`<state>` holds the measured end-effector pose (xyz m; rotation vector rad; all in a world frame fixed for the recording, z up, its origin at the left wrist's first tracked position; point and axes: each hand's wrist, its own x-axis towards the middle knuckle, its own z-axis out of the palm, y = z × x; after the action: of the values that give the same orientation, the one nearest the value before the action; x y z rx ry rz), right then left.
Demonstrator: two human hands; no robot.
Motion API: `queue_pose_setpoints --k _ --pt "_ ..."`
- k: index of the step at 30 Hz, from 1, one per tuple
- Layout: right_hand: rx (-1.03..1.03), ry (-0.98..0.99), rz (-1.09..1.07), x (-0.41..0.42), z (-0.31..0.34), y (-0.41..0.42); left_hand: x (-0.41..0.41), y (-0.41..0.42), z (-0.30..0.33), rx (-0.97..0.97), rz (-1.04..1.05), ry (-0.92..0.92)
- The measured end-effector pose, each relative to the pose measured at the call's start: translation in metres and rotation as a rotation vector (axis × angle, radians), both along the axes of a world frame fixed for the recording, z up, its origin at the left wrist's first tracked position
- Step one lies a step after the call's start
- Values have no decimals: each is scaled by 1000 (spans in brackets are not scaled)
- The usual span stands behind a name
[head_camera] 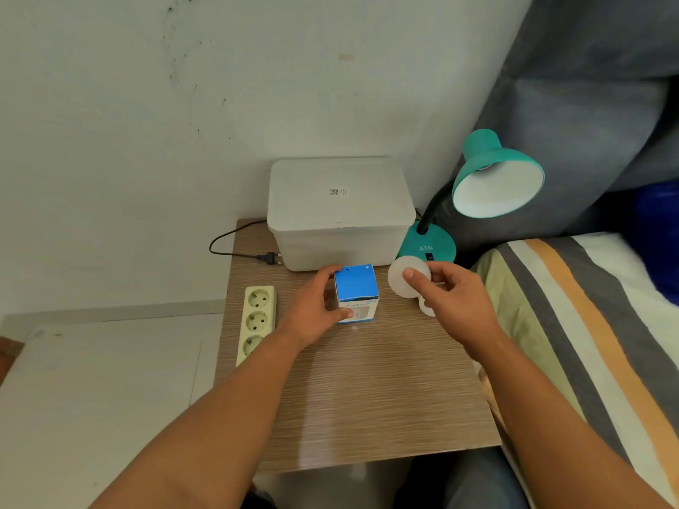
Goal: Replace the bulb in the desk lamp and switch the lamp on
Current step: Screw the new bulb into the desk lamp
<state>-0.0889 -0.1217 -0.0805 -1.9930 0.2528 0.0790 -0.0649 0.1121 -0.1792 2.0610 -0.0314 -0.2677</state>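
Observation:
A teal desk lamp (496, 178) stands at the table's back right, its shade tilted toward me; the socket inside looks bare. Its black rocker switch (429, 256) is on the round base. My right hand (455, 299) holds a white bulb (398, 284) just in front of the base, thumb on the globe. My left hand (316, 306) grips the blue and white bulb box (356, 293), which stands upright on the wooden table (367, 391). The lamp's black plug (270, 257) lies loose on the table, next to a cream power strip (256, 317).
A frosted plastic storage box (338, 211) with a lid fills the back of the table, close behind my hands. A bed with a striped cover (588, 325) borders the table on the right. A white wall is behind and a pale floor lies to the left.

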Motion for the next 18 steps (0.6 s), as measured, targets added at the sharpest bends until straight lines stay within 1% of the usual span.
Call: queue_pose_setpoints --k 7,12,18 --pt "81 -25 -79 -6 -16 -3 -5 -1 6 155 -23 -35" --pt "206 -105 -147 -12 -12 -8 -12 -1 14 189 -16 -66" --pt "189 -253 -249 -23 9 -20 -20 -16 34 258 -36 -158"
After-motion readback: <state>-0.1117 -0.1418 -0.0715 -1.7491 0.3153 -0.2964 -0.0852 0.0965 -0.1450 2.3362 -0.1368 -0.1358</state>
